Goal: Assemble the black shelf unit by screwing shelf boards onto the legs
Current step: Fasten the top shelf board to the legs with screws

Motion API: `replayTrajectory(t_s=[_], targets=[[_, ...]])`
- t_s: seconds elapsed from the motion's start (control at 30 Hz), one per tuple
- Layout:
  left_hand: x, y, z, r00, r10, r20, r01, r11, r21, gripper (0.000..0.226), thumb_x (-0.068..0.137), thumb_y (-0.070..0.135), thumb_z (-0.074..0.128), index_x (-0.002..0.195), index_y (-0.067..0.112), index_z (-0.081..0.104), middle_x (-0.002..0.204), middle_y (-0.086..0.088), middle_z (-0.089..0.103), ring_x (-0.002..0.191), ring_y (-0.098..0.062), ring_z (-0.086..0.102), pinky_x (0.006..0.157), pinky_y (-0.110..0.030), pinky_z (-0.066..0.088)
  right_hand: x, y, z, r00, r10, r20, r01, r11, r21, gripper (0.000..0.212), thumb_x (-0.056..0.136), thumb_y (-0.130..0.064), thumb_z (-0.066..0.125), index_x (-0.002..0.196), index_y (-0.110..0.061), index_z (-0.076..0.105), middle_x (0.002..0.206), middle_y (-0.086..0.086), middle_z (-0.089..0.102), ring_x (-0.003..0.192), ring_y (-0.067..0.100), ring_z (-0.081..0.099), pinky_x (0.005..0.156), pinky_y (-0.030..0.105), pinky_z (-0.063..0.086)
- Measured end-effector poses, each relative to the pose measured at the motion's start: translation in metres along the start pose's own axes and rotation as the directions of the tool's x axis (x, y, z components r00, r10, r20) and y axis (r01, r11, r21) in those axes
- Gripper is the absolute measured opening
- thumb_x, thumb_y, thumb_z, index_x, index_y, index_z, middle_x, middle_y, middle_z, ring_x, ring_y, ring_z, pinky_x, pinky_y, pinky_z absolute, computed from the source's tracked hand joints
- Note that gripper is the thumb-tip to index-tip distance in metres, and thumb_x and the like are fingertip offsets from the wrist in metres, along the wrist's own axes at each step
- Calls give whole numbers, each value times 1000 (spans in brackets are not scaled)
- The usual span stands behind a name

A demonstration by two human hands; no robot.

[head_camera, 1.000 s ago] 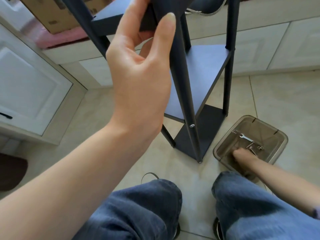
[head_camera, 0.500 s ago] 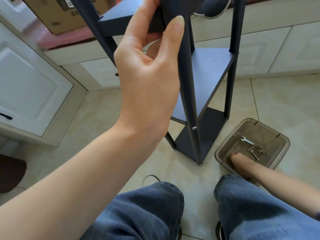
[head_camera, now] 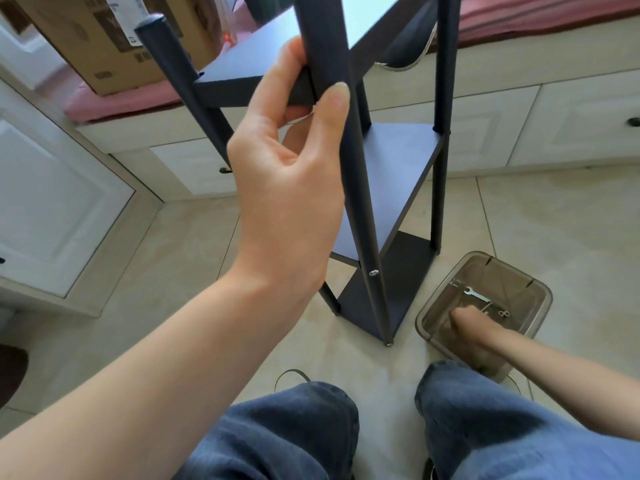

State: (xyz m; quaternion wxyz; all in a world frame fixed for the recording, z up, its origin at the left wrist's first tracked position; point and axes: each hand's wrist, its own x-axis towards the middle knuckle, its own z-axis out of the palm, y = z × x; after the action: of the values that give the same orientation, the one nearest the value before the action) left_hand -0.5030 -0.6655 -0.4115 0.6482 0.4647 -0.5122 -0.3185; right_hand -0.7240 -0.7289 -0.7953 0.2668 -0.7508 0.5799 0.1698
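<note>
- Two bare hands show in the head view, well apart
- Left hand (head_camera: 287, 188) grips the near black round leg (head_camera: 356, 202) of the black shelf unit (head_camera: 398, 174), thumb and fingers curled round it where the top shelf board (head_camera: 249, 77) meets it
- The unit stands upright on the beige tiled floor (head_camera: 180, 271), just in front of the person's blue-jeaned knees (head_camera: 304, 431)
- A silver screw head (head_camera: 373, 272) sits low on that leg
- Right hand (head_camera: 474, 327) reaches into the smoky clear plastic tub (head_camera: 533, 282) beside the unit; its fingers are blurred, so the grip cannot be told
- A small silver spanner (head_camera: 478, 295) and loose nuts (head_camera: 504, 313) lie in the tub
- A brown cardboard box (head_camera: 114, 36) rests on a pink cushion (head_camera: 114, 102) behind
</note>
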Motion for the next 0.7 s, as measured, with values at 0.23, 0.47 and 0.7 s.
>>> replayTrajectory(t_s=[0.23, 0.47, 0.7], targets=[[-2, 5, 0, 995, -53, -79, 50, 998, -46, 37, 100, 10, 61, 134, 22, 60, 101, 6, 71, 101, -14, 69, 99, -39, 56, -66, -44, -110, 983, -159, -97, 173, 972, 157, 13, 95, -24, 61, 96, -13, 67, 91, -2, 65, 82, 12, 64, 64, 14, 42], [-13, 19, -13, 990, -68, -122, 67, 998, -20, 35, 98, 9, 63, 116, 39, 63, 94, 14, 73, 101, -13, 71, 98, -37, 56, -199, -110, -248, 905, -213, -367, 418, 602, 681, 12, 91, -15, 68, 88, -4, 72, 67, 2, 70, 57, 7, 60, 56, 18, 49], [-37, 46, -54, 994, -45, -101, 49, 998, 37, 32, 90, 22, 64, 119, 36, 65, 104, 10, 75, 107, -16, 71, 99, -41, 55, -254, -185, -306, 874, -296, -385, 436, 128, 891, 13, 86, -8, 70, 97, -4, 75, 91, 14, 75, 81, 13, 72, 69, 18, 56]])
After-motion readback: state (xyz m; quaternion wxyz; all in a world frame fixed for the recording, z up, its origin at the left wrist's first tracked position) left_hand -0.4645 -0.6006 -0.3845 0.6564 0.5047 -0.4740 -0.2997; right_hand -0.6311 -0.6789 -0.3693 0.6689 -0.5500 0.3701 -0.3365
